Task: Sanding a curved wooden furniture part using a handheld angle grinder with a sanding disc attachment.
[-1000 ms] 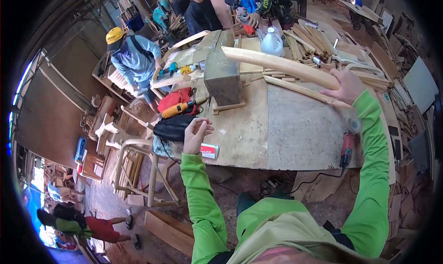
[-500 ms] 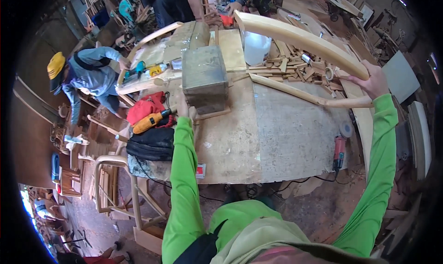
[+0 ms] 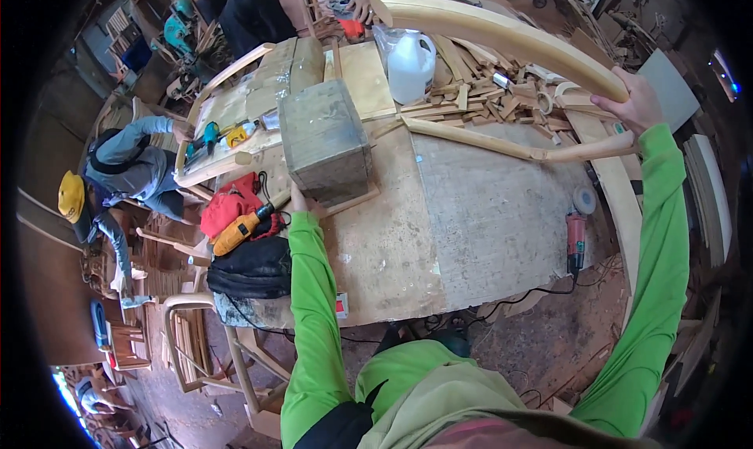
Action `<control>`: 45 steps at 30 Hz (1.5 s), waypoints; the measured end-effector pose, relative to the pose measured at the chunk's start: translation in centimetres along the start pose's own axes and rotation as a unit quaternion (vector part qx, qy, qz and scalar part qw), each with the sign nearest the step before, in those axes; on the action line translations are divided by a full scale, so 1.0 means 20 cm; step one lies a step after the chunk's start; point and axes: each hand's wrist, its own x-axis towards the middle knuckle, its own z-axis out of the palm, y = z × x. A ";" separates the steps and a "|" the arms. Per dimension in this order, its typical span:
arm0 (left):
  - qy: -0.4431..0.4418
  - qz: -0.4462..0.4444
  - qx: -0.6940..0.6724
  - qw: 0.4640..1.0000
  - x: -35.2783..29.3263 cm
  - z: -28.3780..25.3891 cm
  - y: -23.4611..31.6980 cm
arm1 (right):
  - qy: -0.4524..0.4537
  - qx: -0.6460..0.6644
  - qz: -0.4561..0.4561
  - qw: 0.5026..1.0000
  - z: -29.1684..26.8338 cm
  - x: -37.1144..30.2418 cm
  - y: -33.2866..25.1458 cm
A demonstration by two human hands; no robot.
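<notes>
Curved wooden piece (image 3: 502, 43) slants across the upper right of the frame, apparently raised over the offcuts (image 3: 502, 104), its lower end in a worker's right hand (image 3: 642, 102) — fingers closed around the wood. Below it, a bent wooden length (image 3: 471, 135) spans the workbench (image 3: 510, 214); whether the two are joined cannot be told. At left of centre, the left hand (image 3: 301, 201) reaches to the foot of a grey block (image 3: 325, 135), its fingers partly hidden, so its opening and any hold cannot be told. Shaping looks well advanced, judging by the smooth curves, and the piece has not been set down — what finishing remains does not show. A red angle grinder (image 3: 576, 237) at lower right and an orange drill (image 3: 239, 231) at left lie untouched.
</notes>
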 end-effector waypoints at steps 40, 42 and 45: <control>-0.268 0.138 0.102 0.948 -0.09 -0.62 -0.43 | -0.156 0.091 0.059 0.982 -0.04 -0.10 -0.12; -0.261 0.112 0.110 0.952 -0.20 -0.68 -0.52 | -0.124 0.062 0.014 0.990 -0.01 -0.23 -0.17; -0.248 0.070 0.129 0.958 -0.30 -0.71 -0.52 | -0.122 0.013 0.082 0.989 -0.04 -0.39 -0.43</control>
